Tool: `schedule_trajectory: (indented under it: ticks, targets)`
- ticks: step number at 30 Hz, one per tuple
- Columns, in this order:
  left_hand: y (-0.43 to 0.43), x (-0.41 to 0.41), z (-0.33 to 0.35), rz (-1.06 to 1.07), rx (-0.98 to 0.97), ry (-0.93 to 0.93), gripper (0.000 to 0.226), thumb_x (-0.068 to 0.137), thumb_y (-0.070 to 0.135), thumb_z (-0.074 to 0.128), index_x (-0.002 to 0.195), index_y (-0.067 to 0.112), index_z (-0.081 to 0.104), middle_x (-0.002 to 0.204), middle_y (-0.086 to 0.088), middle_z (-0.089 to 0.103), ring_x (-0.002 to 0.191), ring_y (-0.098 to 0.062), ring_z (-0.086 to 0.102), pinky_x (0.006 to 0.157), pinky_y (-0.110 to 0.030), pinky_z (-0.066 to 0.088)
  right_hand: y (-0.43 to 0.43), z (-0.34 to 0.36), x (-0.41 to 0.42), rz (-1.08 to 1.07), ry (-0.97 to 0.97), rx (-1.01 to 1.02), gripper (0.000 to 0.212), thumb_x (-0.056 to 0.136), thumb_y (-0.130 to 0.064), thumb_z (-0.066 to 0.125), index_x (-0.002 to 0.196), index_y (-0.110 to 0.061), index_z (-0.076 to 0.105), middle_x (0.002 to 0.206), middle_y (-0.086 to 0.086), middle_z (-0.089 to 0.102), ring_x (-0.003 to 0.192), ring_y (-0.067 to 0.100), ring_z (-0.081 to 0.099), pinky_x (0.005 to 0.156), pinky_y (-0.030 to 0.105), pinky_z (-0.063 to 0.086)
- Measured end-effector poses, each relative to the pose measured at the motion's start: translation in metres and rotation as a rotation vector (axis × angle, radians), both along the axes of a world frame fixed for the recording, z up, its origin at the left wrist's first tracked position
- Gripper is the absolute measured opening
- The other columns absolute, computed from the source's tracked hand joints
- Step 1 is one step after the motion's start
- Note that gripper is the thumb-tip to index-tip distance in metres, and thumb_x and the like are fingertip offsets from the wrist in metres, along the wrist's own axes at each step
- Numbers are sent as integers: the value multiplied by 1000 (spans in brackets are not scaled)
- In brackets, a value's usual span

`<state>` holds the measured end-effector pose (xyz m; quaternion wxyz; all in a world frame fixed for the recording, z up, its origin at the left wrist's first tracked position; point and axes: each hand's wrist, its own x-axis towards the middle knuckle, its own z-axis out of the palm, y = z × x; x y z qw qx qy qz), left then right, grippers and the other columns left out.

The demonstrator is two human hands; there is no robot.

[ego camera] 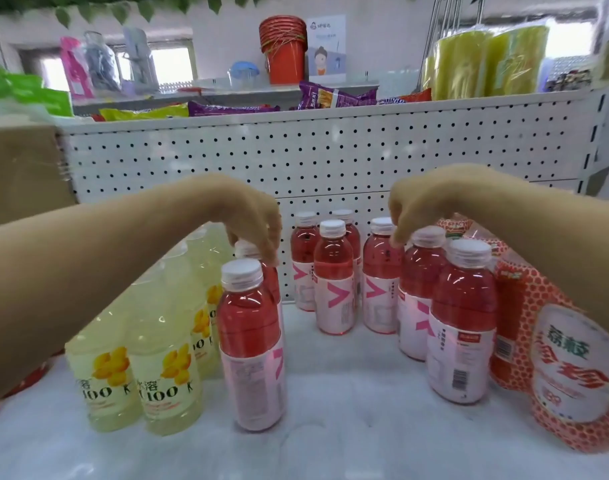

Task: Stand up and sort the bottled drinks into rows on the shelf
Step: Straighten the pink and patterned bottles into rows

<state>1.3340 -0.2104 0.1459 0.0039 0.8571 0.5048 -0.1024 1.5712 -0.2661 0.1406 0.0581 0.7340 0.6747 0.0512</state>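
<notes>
Several red drink bottles with white caps and pink labels stand upright on the white shelf [348, 434]. One red bottle [251, 341] stands at the front left. Right behind it, my left hand [254, 220] grips the cap of a second red bottle [272, 282] from above. At the right, my right hand [421, 206] curls its fingers down onto the cap of another red bottle [421, 296], which stands behind a front right red bottle [462, 323]. More red bottles [334, 278] stand loosely grouped at the back. Pale yellow bottles [136, 372] stand in rows at the left.
A white pegboard [296, 150] backs the shelf. An orange netted multipack [556, 358] lies against the right side. A cardboard box [22, 168] stands at the upper left. Snack bags and orange cups [284, 46] sit on the shelf top behind.
</notes>
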Motion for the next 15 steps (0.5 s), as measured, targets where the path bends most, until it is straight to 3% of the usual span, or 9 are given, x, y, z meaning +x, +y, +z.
schedule_trajectory:
  ticks: [2,5,7,10,13,15]
  targets:
    - [9,18,3,-54,49,-100,49,86,49,70,126,23,60,115,1,66,99,-20,67,78,-29,53,11,5,1,14,45,52,53,85,-38,74,125,-8,59,119,9,65,81,22,65,79,37,57]
    - [22,50,-4,-115,59,-249,70,88,56,65,144,22,44,129,-3,60,95,-20,67,78,-29,55,25,4,2,0,75,-8,67,86,-40,73,144,-20,46,138,8,55,86,25,68,84,38,56]
    - [30,67,-11,-124,-4,-235,68,89,53,67,145,24,42,129,-3,59,95,-22,68,74,-29,56,32,-2,1,33,113,-90,67,85,-40,74,144,-27,46,141,4,53,87,21,69,80,33,55]
    - [39,75,-21,-171,-21,-231,58,88,44,71,139,26,50,116,-2,64,90,-23,72,70,-28,52,38,-8,3,91,181,-81,50,87,-31,74,133,-26,56,135,5,56,71,12,65,66,26,52]
    - [46,67,-24,-214,10,-279,43,87,37,74,126,21,61,91,6,68,79,-17,72,69,-30,51,40,-10,4,112,195,-47,40,89,-27,72,126,-25,59,123,7,62,70,16,70,64,26,52]
    - [50,57,-24,-215,22,-283,39,87,36,74,122,21,64,87,5,69,75,-15,71,67,-28,49,42,-11,2,132,210,-57,41,89,-25,71,128,-25,58,121,7,62,73,19,73,68,28,51]
